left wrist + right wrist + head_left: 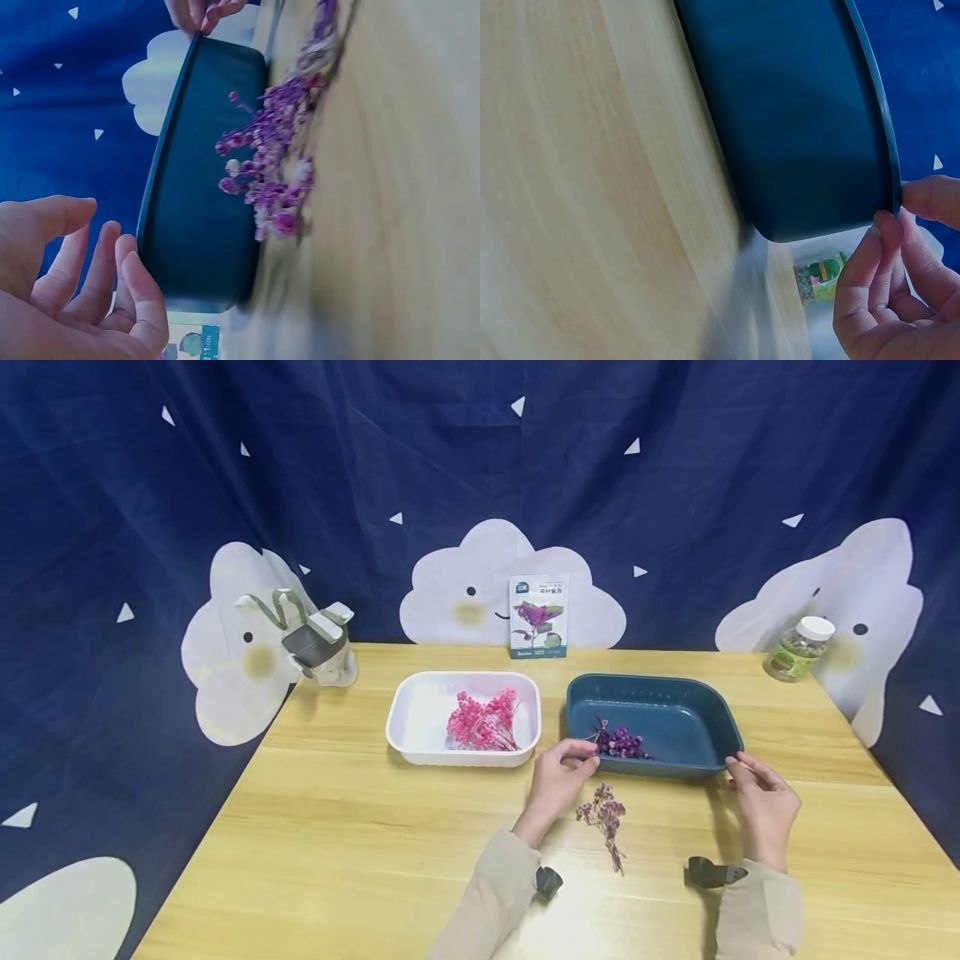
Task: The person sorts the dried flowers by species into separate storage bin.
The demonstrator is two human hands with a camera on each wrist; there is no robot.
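A dark teal plastic basin (675,768) stands on the table, with a bunch of purple dried flowers (621,743) inside its front left part. At its front right corner my right hand (765,802) pinches the rim between thumb and fingers, as the right wrist view confirms. Near the front left corner is my left hand (558,781); its fingers are bent at the rim, and the left wrist view shows a gap between thumb (71,214) and fingers. Another sprig of purple dried flowers (603,814) lies on the table in front of the basin, between my forearms.
Left of the teal basin is a white basin (450,758) holding pink dried flowers (483,722). A seed packet (538,617) leans against the backdrop. A lidded jar (799,649) stands at the back right, and a white pot with a grey-green top (322,647) at the back left.
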